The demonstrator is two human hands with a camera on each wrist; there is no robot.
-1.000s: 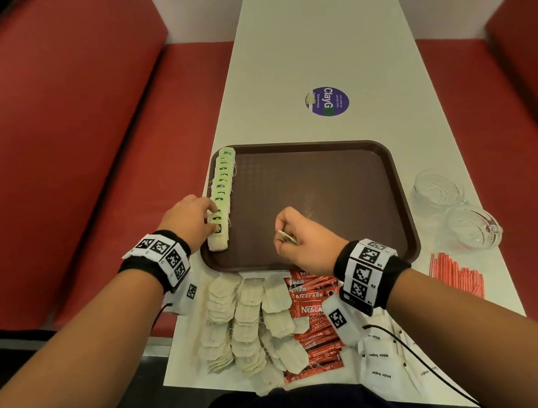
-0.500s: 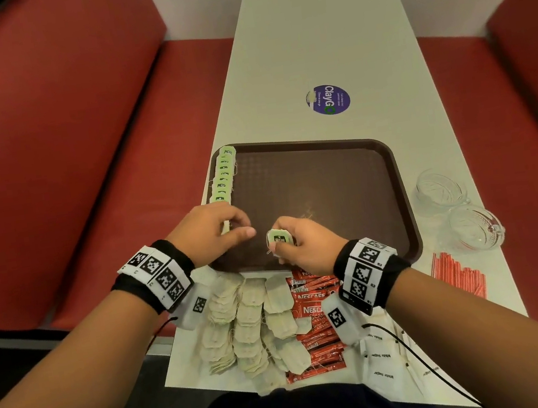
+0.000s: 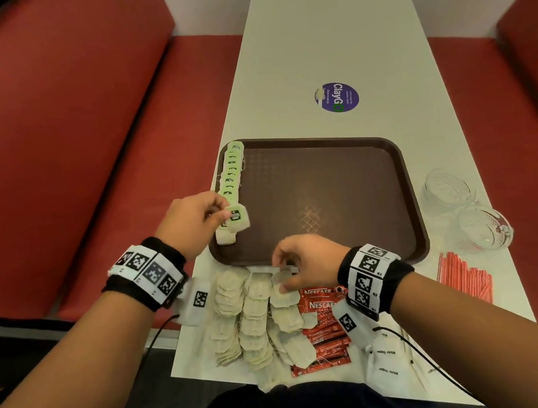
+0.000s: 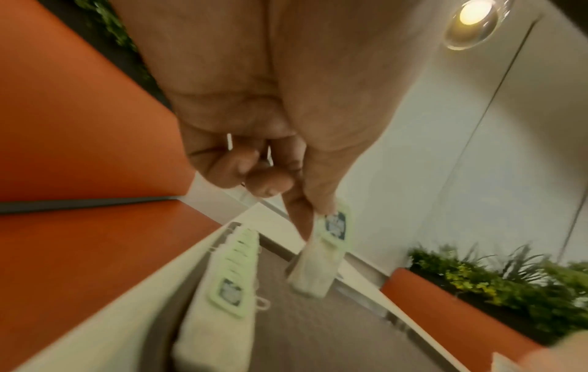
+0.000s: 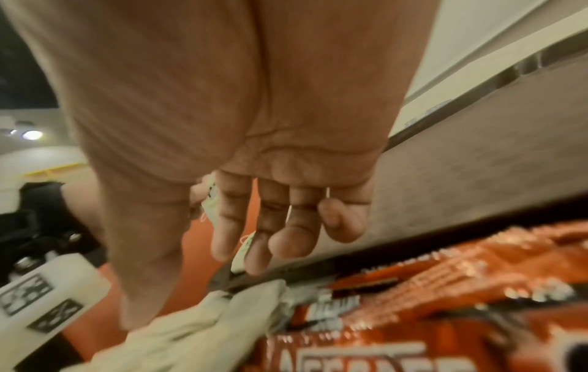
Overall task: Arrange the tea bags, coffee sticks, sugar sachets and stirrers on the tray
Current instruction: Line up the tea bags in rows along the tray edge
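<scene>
A brown tray (image 3: 325,175) lies on the white table. A row of tea bags with green tags (image 3: 234,174) (image 4: 235,271) lines its left edge. My left hand (image 3: 224,215) (image 4: 315,214) pinches one tea bag (image 3: 237,220) (image 4: 315,269) by thumb and forefinger, hanging just above the near end of that row. My right hand (image 3: 282,272) (image 5: 197,284) hovers over the loose tea bags (image 3: 252,313) in front of the tray, fingers relaxed, thumb touching the top bag (image 5: 197,317). Red coffee sticks (image 3: 322,321) lie beside them, white sugar sachets (image 3: 390,363) and red stirrers (image 3: 461,277) to the right.
Two glass bowls (image 3: 448,185) (image 3: 485,228) stand right of the tray. A purple sticker (image 3: 337,97) marks the table beyond it. Red bench seats (image 3: 77,127) flank the narrow table on both sides.
The tea bag passed from my right hand to my left, which carried it left to the row's near end. My right hand drew back to the loose tea bags.
</scene>
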